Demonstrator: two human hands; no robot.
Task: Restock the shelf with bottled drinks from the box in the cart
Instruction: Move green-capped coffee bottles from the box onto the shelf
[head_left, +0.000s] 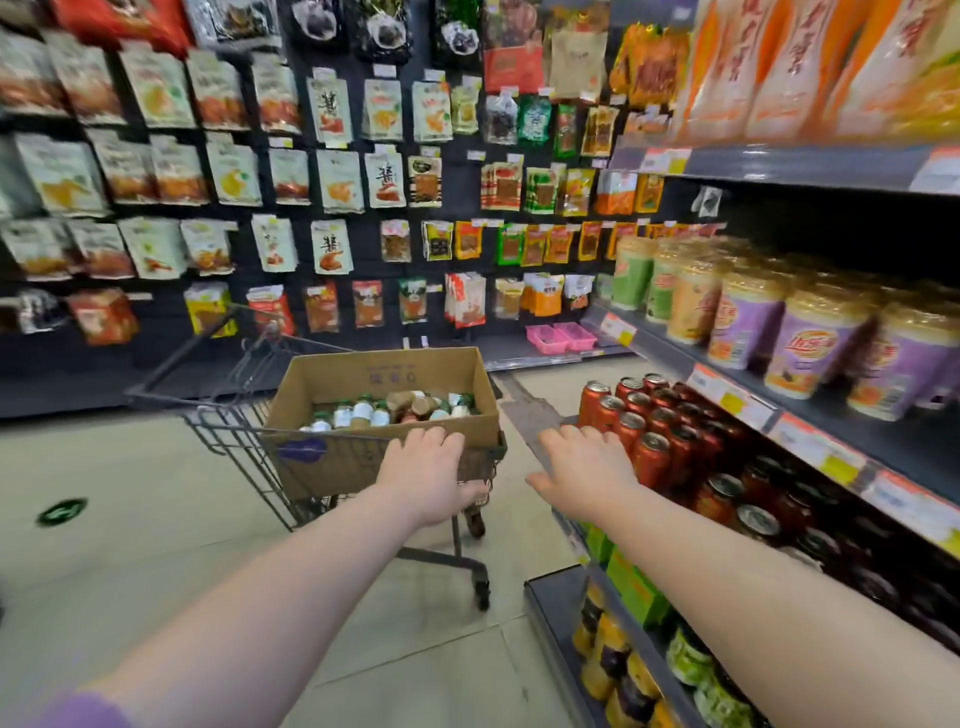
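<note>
A brown cardboard box (332, 457) sits in a dark wire cart (228, 436) in the aisle ahead of me. Several small bottled drinks (363, 413) with pale caps lie inside the box. My left hand (423, 473) rests on the near rim of the cart and box, fingers curled over the edge. My right hand (582, 462) hovers open in the air to the right of the cart, fingers spread, holding nothing. It is close to the red cans (649, 421) on the shelf (737, 400) at my right.
The right-hand shelving holds cups above, red and dark cans in the middle, and jars and green cartons (634, 587) low down. A wall of hanging snack packets (332, 182) faces me beyond the cart. Pale floor tiles (130, 519) stretch to the left.
</note>
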